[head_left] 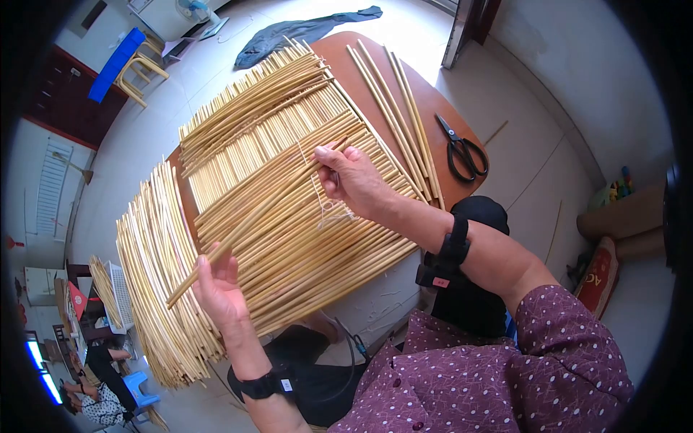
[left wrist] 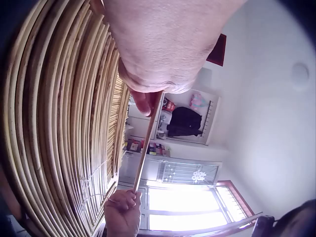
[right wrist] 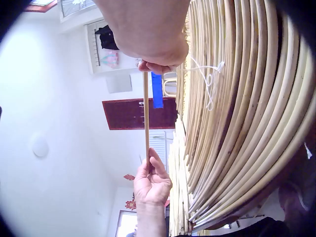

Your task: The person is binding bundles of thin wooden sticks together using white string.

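Observation:
A long tan stick [head_left: 271, 199] slants across the head view, held between both hands. My right hand [head_left: 354, 182] grips its upper end with curled fingers. Near the lower end, my left hand [head_left: 222, 292] holds it between thumb and fingers, palm turned up. In the right wrist view the stick [right wrist: 146, 113] runs nearly straight between the hands. Below lies a wide layer of similar sticks [head_left: 303, 252], side by side. Loose white string [right wrist: 210, 81] trails over these sticks near my right hand.
Black-handled scissors [head_left: 465, 155] and several separate sticks [head_left: 393, 108] lie on the brown table [head_left: 346, 47]. A thick pile of sticks [head_left: 148, 267] stands at the left, and a bundle [head_left: 253, 97] lies across the far side. Another person [head_left: 105, 400] sits at lower left.

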### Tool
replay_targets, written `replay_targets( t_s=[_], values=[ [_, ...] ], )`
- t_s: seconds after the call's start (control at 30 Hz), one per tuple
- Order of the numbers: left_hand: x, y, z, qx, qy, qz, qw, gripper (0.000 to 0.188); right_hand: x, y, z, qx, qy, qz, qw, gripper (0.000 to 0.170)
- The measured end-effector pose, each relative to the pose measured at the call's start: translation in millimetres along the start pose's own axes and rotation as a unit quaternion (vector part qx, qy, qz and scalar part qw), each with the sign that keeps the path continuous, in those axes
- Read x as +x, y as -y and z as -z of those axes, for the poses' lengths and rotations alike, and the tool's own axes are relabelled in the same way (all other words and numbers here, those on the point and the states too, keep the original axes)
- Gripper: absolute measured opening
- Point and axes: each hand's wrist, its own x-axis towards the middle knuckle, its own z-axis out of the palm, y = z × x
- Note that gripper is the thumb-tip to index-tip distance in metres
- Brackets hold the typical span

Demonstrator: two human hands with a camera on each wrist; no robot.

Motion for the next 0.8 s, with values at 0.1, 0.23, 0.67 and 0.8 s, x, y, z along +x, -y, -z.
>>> replay_targets(
  t_s=[0.1, 0.23, 0.67, 0.8],
  values=[
    [-1.1, 0.7, -1.8, -0.012, 0.003, 0.002, 1.0, 0.017, 0.2, 0.9, -1.9, 0.012, 0.0, -0.004, 1.0, 0.016],
    [-3.4, 3.3, -8.4, -0.017, 0.002, -0.017, 1.0, 0.023, 1.9, 0.0, 1.7, 0.001, -0.01, -0.005, 1.0, 0.017],
    [-3.9, 7.5, -21.1, -0.076, 0.06, 0.035, 0.995, 0.013, 3.0, -1.2, 1.4, 0.041, -0.059, -0.022, 0.997, 0.02],
    [-6.3, 3.5, -29.2, -0.068, 0.071, 0.058, 0.993, 0.012, 5.2, -1.4, 5.8, 0.044, -0.067, -0.022, 0.997, 0.021]
  ],
)
